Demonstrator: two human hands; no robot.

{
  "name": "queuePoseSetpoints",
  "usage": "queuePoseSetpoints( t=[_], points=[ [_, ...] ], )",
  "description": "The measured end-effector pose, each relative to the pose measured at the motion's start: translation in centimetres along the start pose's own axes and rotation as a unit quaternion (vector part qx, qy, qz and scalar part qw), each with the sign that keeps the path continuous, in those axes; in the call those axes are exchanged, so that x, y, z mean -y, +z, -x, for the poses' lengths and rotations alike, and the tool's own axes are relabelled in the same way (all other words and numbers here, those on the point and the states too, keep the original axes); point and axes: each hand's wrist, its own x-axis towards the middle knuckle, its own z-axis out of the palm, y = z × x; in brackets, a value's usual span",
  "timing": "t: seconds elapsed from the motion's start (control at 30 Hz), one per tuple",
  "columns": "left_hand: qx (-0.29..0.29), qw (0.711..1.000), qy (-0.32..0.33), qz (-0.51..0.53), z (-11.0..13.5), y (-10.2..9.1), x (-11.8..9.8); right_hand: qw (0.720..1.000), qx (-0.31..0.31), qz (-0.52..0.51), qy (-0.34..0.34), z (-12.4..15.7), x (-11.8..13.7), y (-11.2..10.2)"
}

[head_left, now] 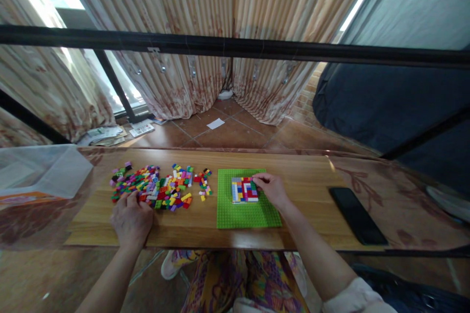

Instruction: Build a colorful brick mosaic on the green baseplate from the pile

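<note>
A green baseplate lies on the wooden table, bearing a small block of multicoloured bricks near its far edge. My right hand rests at the block's right top corner, fingers pinched together on its edge. A spread of loose coloured bricks lies to the left of the plate. My left hand lies knuckles up at the near edge of that pile, fingers curled down into the bricks; what they hold, if anything, is hidden.
A black phone lies flat on the right of the wooden table. A clear plastic bag over an orange box sits at the far left. Curtains, papers and a tiled floor lie beyond the table.
</note>
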Motion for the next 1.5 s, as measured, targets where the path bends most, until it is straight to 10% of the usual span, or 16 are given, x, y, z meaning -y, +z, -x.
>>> queuePoseSetpoints(
  t=[0.53,0.7,0.9,1.23,1.5],
  points=[
    [-0.004,1.000,-0.001,-0.005,0.2,0.1,0.0,0.991,-0.103,0.062,-0.065,3.4,1.7,-0.3],
    [-0.003,1.000,-0.007,0.004,0.5,0.0,-0.1,0.976,0.035,0.131,-0.170,6.3,4.6,3.9],
    [0.009,1.000,-0.019,0.014,0.7,-0.3,-0.3,0.896,0.168,0.333,-0.242,7.9,5.2,11.0],
    [0.010,1.000,-0.024,0.011,0.9,0.0,-0.2,0.822,0.108,0.499,-0.253,7.3,2.9,15.6],
    [0.013,1.000,-0.019,0.005,0.8,-0.3,-0.3,0.860,0.085,0.411,-0.289,8.8,2.4,15.0]
  ],
)
